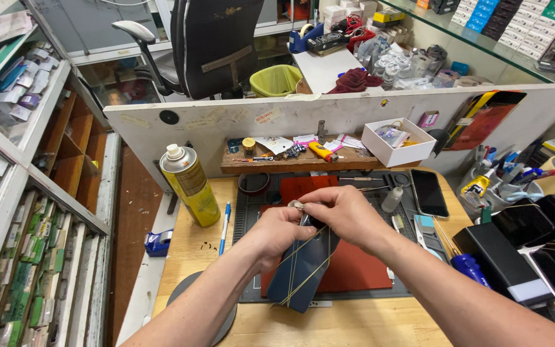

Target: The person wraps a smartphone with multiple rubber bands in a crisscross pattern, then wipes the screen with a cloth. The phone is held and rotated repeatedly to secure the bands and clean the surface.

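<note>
A dark blue smartphone (303, 273) stands tilted over a red mat (354, 270), with thin yellow rubber bands stretched across its back. My left hand (277, 234) grips its upper left edge. My right hand (345, 215) pinches the top of the phone, fingers pulling at the bands. Both hands meet above the phone's top end, hiding it. A small silvery piece sits between the fingertips.
A yellow spray can (191, 186) stands at the left, a blue pen (225, 225) beside it. A black phone (428, 193) lies right of the mat. A white box (398, 144) rests on a wooden shelf (271, 164). Tools and phones crowd the right edge.
</note>
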